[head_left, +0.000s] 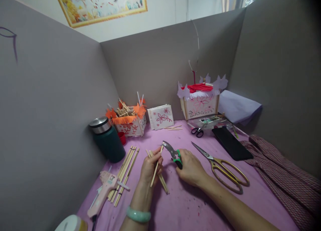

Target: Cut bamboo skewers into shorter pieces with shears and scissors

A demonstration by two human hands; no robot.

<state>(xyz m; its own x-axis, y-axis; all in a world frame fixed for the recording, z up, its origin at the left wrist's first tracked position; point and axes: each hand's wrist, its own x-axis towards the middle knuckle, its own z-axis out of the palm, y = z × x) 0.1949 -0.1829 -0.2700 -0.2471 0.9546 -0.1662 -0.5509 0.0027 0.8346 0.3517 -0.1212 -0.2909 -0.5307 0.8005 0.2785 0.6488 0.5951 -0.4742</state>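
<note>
Left hand point(150, 165) pinches a thin wooden stick point(155, 169), its upper end set between the open blades of the green-handled shears point(172, 153), which the right hand point(191, 167) grips closed around the handles. More sticks point(124, 175) lie left on the purple mat point(195, 207); gold scissors point(223, 169) right, pink glue gun point(104, 190) near left.

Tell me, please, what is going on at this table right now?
A person is working at a purple table. The left hand holds a thin wooden stick tilted up, and the right hand grips green-handled cutters with the blades at the stick's top end. More sticks, a pink glue gun and gold scissors lie nearby.
</note>
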